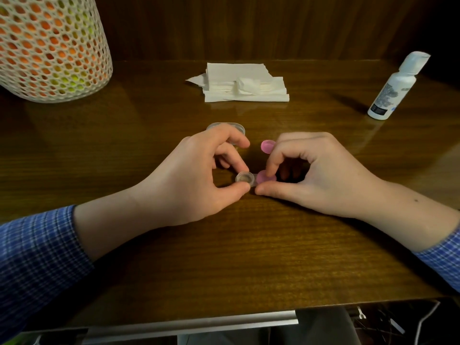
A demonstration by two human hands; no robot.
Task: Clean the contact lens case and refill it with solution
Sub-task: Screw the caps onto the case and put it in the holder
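Here, seen from the head camera, the person sits at a dark wooden table (273, 257) with both forearms laid on it. The contact lens case (251, 180) lies near the middle of the table, between the two hands. The left hand (196, 180) pinches the clear left well of the case between thumb and curled fingers; this well is uncovered and looks up. The right hand (321, 175) holds the right well, where a pink cap (265, 176) sits, with the thumb below and the index finger curled on top. Whether this cap is screwed tight, I cannot tell.

A second pink cap (267, 146) shows just beyond the right hand's fingers, touching or almost touching them. A clear shallow object (225, 127) lies behind the left hand, partly hidden by its knuckles.

Further back, near the wall edge of the table, there is a stack of white tissues (246, 83), well apart from the hands. The white solution bottle (395, 88) stands upright at the far right, cap closed. A white mesh basket (49, 48) with orange and yellow things inside fills the far left corner. Bare wood runs between the hands and the tissues, and also between the forearms and the front edge of the table.
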